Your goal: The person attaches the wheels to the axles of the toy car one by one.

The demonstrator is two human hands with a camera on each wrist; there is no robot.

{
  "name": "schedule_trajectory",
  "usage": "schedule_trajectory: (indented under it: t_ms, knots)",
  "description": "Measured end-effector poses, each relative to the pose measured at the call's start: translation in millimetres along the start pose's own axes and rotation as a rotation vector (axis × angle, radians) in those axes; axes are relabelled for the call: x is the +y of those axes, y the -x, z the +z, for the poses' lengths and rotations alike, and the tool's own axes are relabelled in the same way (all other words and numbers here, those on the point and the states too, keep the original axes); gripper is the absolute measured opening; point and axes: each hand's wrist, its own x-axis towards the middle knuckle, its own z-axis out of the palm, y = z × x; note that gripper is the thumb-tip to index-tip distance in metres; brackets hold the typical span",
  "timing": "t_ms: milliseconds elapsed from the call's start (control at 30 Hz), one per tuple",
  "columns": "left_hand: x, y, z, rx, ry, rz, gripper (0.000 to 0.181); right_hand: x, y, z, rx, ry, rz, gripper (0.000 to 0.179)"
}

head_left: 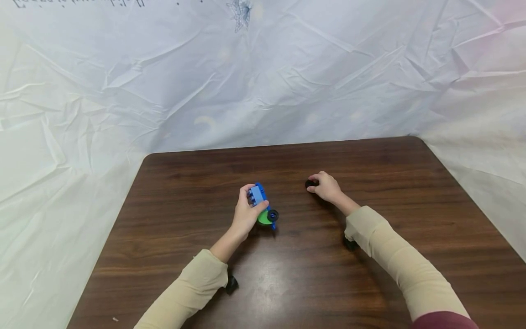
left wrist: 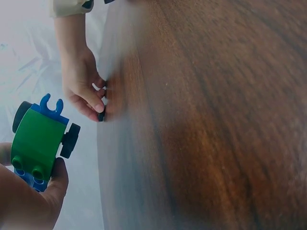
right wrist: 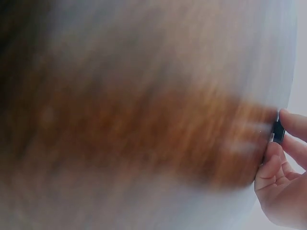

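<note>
My left hand (head_left: 243, 218) grips a toy block car (head_left: 257, 195) over the left-middle of the table. The car has a light blue studded brick, a blue base and a green curved piece (left wrist: 41, 136). Black wheels (left wrist: 70, 140) show on both sides of its green end, and a blue hook (left wrist: 51, 105) sticks out there. Farther off and to the right, my right hand (head_left: 330, 188) pinches a small black wheel (head_left: 309, 183) at the tabletop. In the right wrist view, thumb and fingers close round the black wheel (right wrist: 278, 132), hiding part of it.
Both hands work over a dark wooden table (head_left: 296, 274) with rounded far corners. A pale wrinkled cloth (head_left: 263, 91) hangs behind and beside it. A tiny white scrap (head_left: 115, 319) lies near the front left. Black wrist devices (head_left: 232, 284) sit under both sleeves.
</note>
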Motion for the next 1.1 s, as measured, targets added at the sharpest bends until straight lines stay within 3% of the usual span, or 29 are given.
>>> schedule_trajectory:
  t_ms: [500,900,1100]
  knots:
    - [1.9,1.0,-0.8,-0.011,0.018,-0.004,0.055,2.0,-0.6,-0.4,-0.008,0.018,-0.011,0.038]
    - [5.1,3.8,0.5,-0.01,0.017,-0.016,0.056,0.1,8.3,-6.1,-0.062,-0.057,-0.048,0.04]
    - [1.9,3.2,1.3,-0.014,0.01,-0.015,0.055,-4.0,15.5,-7.9,-0.052,-0.092,-0.059,0.039]
